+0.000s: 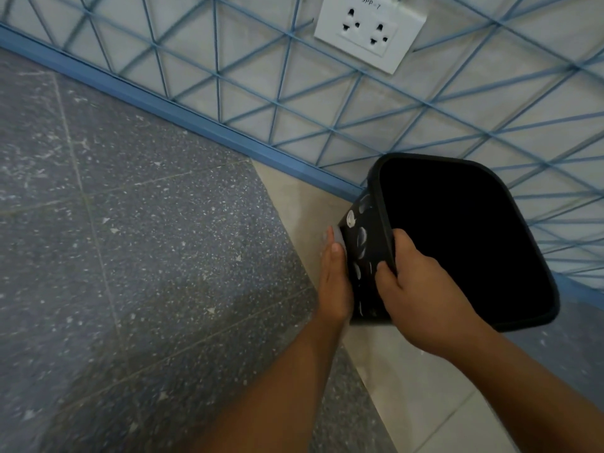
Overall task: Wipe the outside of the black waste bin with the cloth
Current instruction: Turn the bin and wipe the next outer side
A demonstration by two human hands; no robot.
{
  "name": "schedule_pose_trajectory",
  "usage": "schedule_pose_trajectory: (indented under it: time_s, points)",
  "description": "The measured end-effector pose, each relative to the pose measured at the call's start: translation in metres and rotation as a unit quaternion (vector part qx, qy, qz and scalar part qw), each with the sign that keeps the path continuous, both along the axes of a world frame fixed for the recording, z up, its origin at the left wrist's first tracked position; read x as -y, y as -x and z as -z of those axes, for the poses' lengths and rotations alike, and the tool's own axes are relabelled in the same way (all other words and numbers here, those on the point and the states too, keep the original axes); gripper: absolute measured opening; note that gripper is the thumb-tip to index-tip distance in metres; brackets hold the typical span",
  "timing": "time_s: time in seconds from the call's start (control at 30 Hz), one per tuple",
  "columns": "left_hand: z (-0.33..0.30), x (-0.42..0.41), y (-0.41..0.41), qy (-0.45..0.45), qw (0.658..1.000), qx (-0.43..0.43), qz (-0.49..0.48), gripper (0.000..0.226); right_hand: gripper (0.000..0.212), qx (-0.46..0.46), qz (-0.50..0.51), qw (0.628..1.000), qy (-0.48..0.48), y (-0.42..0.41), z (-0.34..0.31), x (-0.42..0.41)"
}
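Observation:
The black waste bin [366,256] stands tilted on the floor by the wall, its dark opening facing me and its outer side marked with pale smudges. My right hand [421,289] grips the near rim, thumb inside and fingers on the outer wall. My left hand [335,282] lies flat against the bin's left side. A small piece of pale grey cloth [335,237] shows at its fingertips, pressed to the bin; most of the cloth is hidden under the hand.
Behind the bin rises a white wall with a blue line pattern [294,103], a blue skirting [170,109] and a double socket [369,31]. Dark speckled floor tiles [130,256] spread to the left; pale tiles [425,387] lie under the bin.

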State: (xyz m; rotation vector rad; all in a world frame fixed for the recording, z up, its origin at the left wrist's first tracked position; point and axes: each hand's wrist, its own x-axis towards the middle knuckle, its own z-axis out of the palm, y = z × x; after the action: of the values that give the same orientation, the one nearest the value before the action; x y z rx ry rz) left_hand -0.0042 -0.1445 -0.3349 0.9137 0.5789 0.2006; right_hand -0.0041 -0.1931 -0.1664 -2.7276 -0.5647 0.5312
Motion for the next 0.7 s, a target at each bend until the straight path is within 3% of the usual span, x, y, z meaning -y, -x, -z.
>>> schedule_pose_trajectory:
  time_s: [0.07,0.2,0.3,0.43,0.57,0.7]
  points:
    - [0.004,0.004,0.005,0.005,1.0,0.006,0.014,0.07,0.02,0.003,-0.002,1.0,-0.003,0.0,-0.001,-0.001]
    - [0.007,-0.01,-0.004,0.007,1.0,-0.004,0.028,0.055,0.016,0.006,0.001,1.0,-0.004,-0.001,0.0,-0.002]
    - [0.002,-0.009,0.0,-0.048,0.998,0.007,0.041,0.056,0.014,0.018,-0.005,1.0,-0.005,0.0,0.001,-0.002]
    - [0.001,-0.007,0.006,-0.016,0.999,-0.031,0.035,0.055,0.016,0.03,-0.008,0.999,0.009,0.002,0.001,-0.003]
    - [-0.007,-0.001,0.011,-0.069,0.997,-0.009,0.026,0.053,0.017,0.039,-0.002,0.999,0.013,0.002,0.002,-0.003]
    - [-0.003,-0.003,0.011,-0.04,0.999,-0.02,0.021,0.052,0.017,0.048,-0.002,0.999,0.024,0.004,0.002,-0.003]
